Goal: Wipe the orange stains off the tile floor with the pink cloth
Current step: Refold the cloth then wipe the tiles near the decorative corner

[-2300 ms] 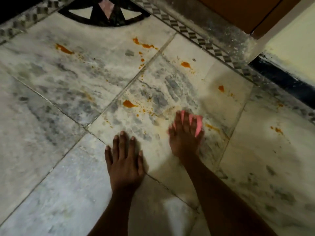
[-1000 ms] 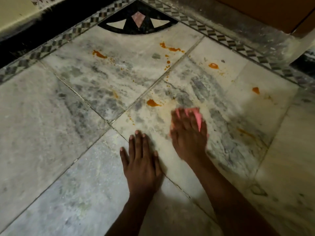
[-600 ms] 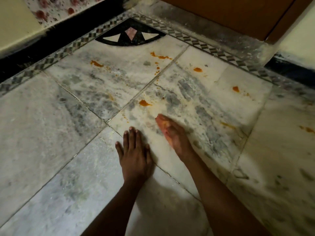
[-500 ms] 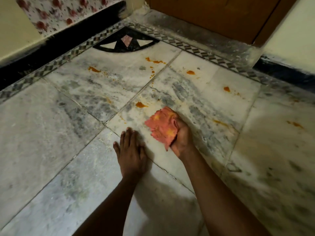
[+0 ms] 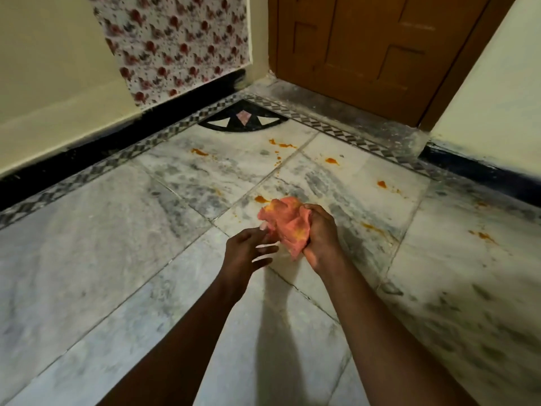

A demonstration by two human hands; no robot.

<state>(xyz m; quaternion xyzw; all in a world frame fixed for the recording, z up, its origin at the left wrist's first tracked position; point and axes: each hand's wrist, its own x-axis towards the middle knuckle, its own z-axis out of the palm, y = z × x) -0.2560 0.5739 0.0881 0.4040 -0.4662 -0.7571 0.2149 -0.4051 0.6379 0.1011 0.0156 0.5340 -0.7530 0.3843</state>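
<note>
Within right grip (image 5: 320,235), seemingly bunched: cloth (image 5: 285,224)

No readable text, label, brand, number or sign anywhere. Only patterns: red flower print on the wall covering (image 5: 178,45) left of the door (image 5: 377,51), and a chequered border strip (image 5: 345,131) along the floor in front of the door.
</note>
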